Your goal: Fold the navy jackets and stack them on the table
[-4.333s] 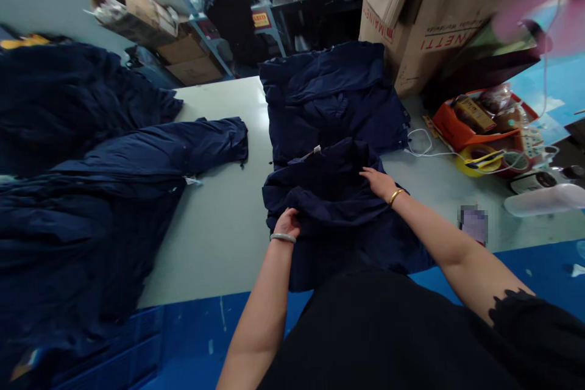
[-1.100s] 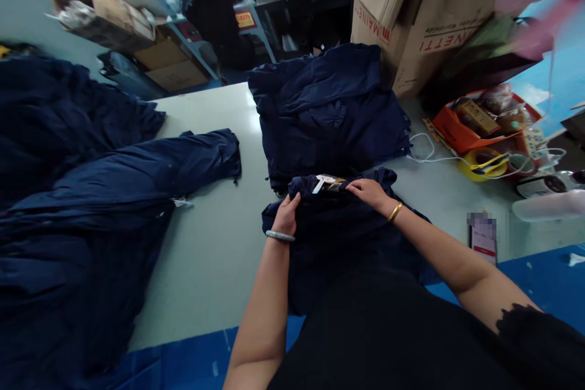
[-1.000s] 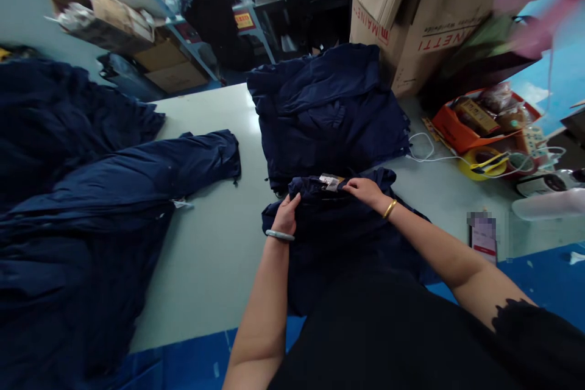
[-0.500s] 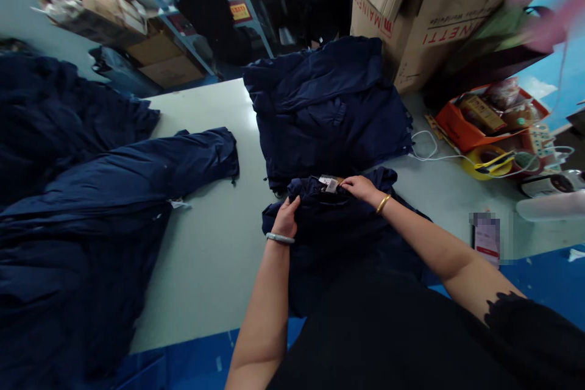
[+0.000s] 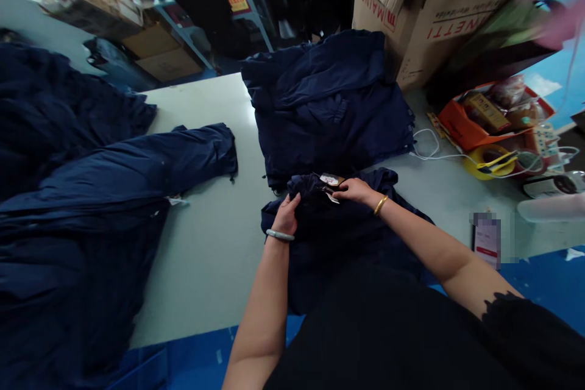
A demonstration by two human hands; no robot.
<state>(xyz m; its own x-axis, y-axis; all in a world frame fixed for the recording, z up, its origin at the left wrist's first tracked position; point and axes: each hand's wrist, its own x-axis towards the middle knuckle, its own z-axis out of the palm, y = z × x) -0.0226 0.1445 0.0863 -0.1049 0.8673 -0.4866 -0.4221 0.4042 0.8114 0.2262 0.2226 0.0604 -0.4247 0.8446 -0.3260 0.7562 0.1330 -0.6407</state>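
- Navy cloth, apparently a thin woven shell, makes up the garment [image 5: 329,244] in the head view; it lies on the table right before the wearer's torso, its top edge gathered up between the two hands.
- It should handle as soft and limp, fairly light, a little slippery, and not fragile; the folded cloth would sag between grips.
- Good holds are the gathered top edge, one at each side of the hang tags [image 5: 329,179]; the tags look like card, stiffer than the cloth and easier to crease.
- The left hand [image 5: 285,214] has its thumb and fingers closed on the gathered edge, left of the tags.
- The right hand [image 5: 356,191] pinches at the tags with its fingertips; whether cloth is caught there too, I cannot tell.
- Beyond the garment, a folded navy stack [image 5: 320,97] sits just beside it; well to its left spreads a loose navy heap [image 5: 82,231] with a sleeve-like part reaching toward it.
- The table [image 5: 201,256] under the garment is pale, smooth and faintly shiny; whether the cloth overhangs the near edge is hidden by the torso.
- Right of the garment are a phone [image 5: 487,242] and, farther off, a white cable [image 5: 434,155], a yellow tape roll [image 5: 475,164] and an orange box [image 5: 457,128].
- Past the garment and the stack, the room holds large cardboard cartons [image 5: 457,12]; to the far left of the garment stands an open cardboard box [image 5: 98,6].
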